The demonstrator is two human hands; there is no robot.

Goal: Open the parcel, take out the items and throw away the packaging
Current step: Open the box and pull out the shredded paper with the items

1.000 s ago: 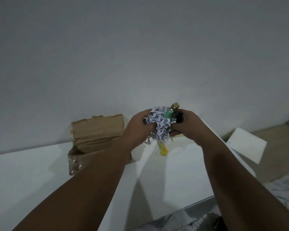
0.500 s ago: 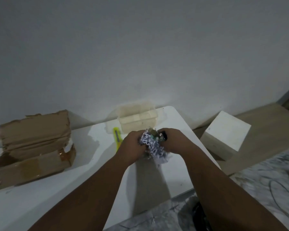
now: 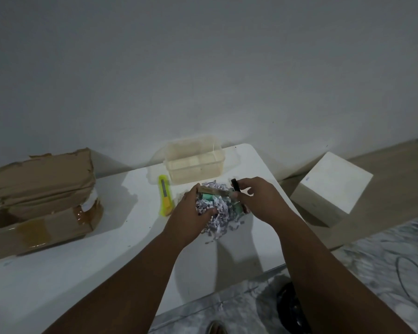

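- Both bare forearms reach forward from the bottom of the view and converge toward the middle.
- The left hand (image 3: 192, 214) is palm-down, fingers curled loosely downward, thumb pointing inward to the right.
- The right hand (image 3: 258, 201) is held slightly higher, fingers bent and spread, fingertips (image 3: 237, 195) pinching near the thumb.
- The two hands sit close together, not touching.

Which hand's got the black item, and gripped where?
The right hand pinches the small black item by its lower end. The left hand rests on the shredded paper, its hold unclear.
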